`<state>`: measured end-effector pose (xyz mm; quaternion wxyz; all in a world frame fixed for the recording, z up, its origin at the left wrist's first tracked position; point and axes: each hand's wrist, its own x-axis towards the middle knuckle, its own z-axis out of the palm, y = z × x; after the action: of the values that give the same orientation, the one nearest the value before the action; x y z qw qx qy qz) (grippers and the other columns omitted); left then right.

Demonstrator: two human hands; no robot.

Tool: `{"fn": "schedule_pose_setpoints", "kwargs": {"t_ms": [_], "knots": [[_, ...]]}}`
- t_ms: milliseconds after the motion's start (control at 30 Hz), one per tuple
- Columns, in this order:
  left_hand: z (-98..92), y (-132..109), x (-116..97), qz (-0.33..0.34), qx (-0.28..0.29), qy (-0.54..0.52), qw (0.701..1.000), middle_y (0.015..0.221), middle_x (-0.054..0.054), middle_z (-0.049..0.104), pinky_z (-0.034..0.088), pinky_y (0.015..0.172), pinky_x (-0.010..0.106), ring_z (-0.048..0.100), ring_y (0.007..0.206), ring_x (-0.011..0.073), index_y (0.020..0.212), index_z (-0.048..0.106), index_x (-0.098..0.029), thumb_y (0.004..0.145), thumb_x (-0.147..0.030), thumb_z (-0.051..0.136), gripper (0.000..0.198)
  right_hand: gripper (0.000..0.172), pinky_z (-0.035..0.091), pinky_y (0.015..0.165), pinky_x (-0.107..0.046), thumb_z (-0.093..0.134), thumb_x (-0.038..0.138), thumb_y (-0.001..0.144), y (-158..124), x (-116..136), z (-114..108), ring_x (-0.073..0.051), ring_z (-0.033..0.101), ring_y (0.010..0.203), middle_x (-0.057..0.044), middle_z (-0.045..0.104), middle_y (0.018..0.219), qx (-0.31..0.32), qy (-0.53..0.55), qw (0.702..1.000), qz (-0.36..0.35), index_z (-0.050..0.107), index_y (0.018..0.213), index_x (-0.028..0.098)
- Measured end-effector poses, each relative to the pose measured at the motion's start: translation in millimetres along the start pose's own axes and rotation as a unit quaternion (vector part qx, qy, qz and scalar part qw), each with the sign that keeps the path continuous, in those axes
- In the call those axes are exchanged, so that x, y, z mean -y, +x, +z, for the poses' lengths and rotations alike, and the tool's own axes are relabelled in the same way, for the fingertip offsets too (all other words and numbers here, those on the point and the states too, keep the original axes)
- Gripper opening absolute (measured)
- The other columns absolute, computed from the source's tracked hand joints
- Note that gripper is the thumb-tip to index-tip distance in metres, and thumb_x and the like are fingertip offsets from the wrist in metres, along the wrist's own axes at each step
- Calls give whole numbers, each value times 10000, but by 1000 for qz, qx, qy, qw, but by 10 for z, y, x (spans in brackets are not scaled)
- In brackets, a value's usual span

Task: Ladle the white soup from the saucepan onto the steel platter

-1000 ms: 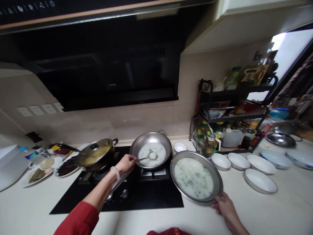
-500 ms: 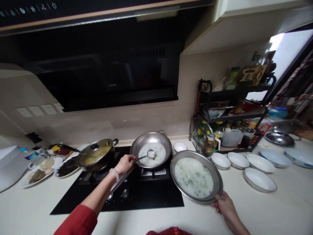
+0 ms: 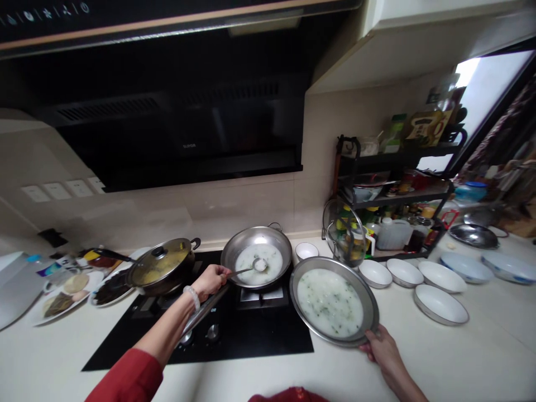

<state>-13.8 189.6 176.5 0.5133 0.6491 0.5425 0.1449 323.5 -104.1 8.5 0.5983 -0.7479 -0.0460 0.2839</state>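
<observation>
My left hand [image 3: 210, 281] is closed around the handle of a metal ladle [image 3: 260, 264]. The ladle's bowl is in the white, green-flecked soup inside a steel wok [image 3: 231, 249] on the right burner. The wok's long handle [image 3: 206, 308] runs down and to the left, partly behind my left forearm. With fingers and thumb, my right hand [image 3: 379, 344] grips the lower right rim of a wide metal basin [image 3: 302, 316]. More of the same soup [image 3: 330, 303] fills much of that basin, which is beside the wok at the stove's right edge.
A lidded pan [image 3: 161, 268] occupies the left burner of the black stove [image 3: 268, 343]. Food plates [image 3: 39, 319] stand further left. Several white bowls [image 3: 441, 305] are on the right counter, before a condiment rack [image 3: 397, 198] and a leaning glass lid [image 3: 344, 231]. A range hood [image 3: 188, 123] hangs above.
The ladle's bowl has shifted slightly to the right in the wok's soup. Both hands keep their holds. The whole view has moved a little to the left.
</observation>
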Motion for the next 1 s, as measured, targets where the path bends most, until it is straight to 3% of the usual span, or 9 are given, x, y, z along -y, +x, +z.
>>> {"fn": "schedule_pose_setpoints", "kwargs": {"t_ms": [400,633,800,1000], "knots": [[39,-35,-80,5,22,-14,1000,498,-110,376,90,393,203,215,370,15,867,570,-128,711,-370,666,303,517,318,335,-215,561,339,579,0,-4,0,-175,572,393,47,555,472,0,2,1000,2,487,1061,168],[118,-173,-290,26,57,-61,996,518,-96,419,109,394,192,250,383,15,911,573,-120,709,-341,681,318,530,312,335,-213,566,345,575,-6,-6,9,-170,563,390,48,554,470,-1,7,1000,3,481,1066,165],[323,-252,-472,47,95,-54,993,535,-93,402,122,400,189,242,394,9,957,576,-106,741,-354,674,343,576,310,341,-206,574,367,573,8,-33,9,-176,565,394,63,528,439,2,14,1000,2,456,1098,161],[787,-276,-535,52,126,-23,990,521,-86,423,137,396,189,244,383,17,946,584,-109,792,-214,597,187,517,324,332,-207,570,355,578,46,-74,9,-165,567,392,46,563,485,-2,18,1000,4,471,1052,173]]}}
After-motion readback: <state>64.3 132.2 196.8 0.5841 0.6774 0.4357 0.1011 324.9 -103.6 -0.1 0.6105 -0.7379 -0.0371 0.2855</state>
